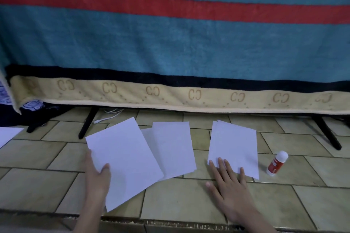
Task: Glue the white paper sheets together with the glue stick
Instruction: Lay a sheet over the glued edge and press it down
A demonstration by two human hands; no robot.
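White paper sheets lie on a tiled surface. My left hand [97, 176] pinches the left edge of the leftmost sheet [125, 159], thumb on top, and the sheet overlaps a middle pair of sheets [173, 147]. On the right lies a stack of two sheets [233, 143]; my right hand [230, 185] rests flat with straight fingers on its lower edge. A glue stick [276, 163], red label and white cap on, lies tilted on the tiles to the right of that stack, apart from both hands.
A teal blanket [170, 43] with a red stripe and beige border hangs across the back. Black stand legs [87, 124] [327, 134] sit on the tiles, with a white cable [106, 117] near the left one. Another sheet [8, 134] lies at far left. The tiled edge [170, 223] runs along the front.
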